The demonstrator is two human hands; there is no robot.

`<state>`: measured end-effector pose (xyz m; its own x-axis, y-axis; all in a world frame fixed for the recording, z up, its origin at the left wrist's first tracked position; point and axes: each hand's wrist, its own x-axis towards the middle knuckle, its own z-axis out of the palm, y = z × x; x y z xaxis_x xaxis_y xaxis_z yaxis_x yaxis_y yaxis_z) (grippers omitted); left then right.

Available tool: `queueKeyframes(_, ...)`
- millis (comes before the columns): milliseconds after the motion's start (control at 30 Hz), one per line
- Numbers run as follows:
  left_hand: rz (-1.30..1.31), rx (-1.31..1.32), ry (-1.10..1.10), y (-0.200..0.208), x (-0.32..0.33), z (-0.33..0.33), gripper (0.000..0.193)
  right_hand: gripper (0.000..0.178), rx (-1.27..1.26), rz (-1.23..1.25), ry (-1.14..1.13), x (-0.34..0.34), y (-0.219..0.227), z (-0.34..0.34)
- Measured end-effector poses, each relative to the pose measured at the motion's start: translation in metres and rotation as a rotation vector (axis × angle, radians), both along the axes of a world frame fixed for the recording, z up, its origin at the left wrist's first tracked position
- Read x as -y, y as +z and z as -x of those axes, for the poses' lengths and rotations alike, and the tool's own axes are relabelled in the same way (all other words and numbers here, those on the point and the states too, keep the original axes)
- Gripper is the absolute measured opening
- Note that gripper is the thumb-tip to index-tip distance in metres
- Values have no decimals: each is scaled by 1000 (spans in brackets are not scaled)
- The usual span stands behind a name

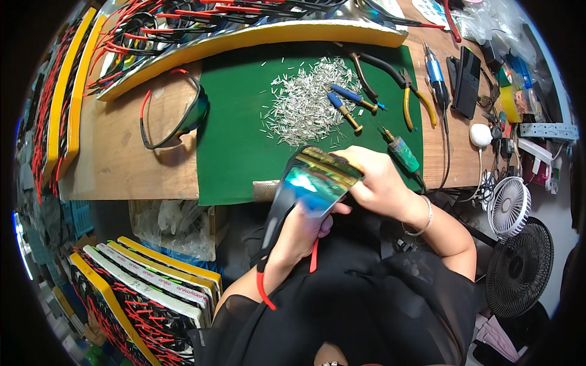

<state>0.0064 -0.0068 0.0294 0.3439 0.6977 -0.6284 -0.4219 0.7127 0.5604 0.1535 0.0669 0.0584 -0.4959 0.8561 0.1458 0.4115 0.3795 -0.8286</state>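
I hold a pair of sunglasses (317, 183) with a shiny mirrored lens, black frame and red temple tips, above the near edge of the green mat (232, 152). My left hand (297, 235) is closed round its lower side, and one black arm of the glasses runs down along my wrist. My right hand (381, 183) grips the upper right corner; its fingertips are partly hidden. Beyond them lies a heap of small silver metal pins (305, 110). Two blue-handled tools (345, 113) with brass-coloured ends rest on that heap.
Another pair of sunglasses (198, 116) lies left. To the right are yellow-handled cutters (407, 100), a green-handled corded tool (403, 154), a blue corded tool (434, 70) and a black phone (467, 82). A yellow-edged tray (256, 38) of glasses spans the back. Fans (508, 207) stand right.
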Motion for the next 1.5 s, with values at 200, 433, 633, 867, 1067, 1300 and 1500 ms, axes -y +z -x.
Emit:
queueKeyframes(200,-220,-139,-129,8,-12,33,43,25,-85,874,40,-17,8,-12)
queueKeyframes(433,-348,-28,385,18,-32,37,36,32,126,904,532,-13,25,16)
queueKeyframes(633,-217,-68,119,13,-22,55,30,42,78,80,250,-34,48,32)
queueKeyframes(867,-237,-95,55,11,-17,73,34,10,-104,-27,220,-42,22,71)
queueKeyframes(1067,-73,-35,343,14,-4,132,33,29,126,-71,562,-83,9,132)
queueKeyframes(1300,-204,-174,991,7,10,200,27,18,380,-610,397,-126,-37,179)
queueKeyframes(1500,-259,-600,1065,-4,26,261,28,12,229,-576,354,-57,25,82)
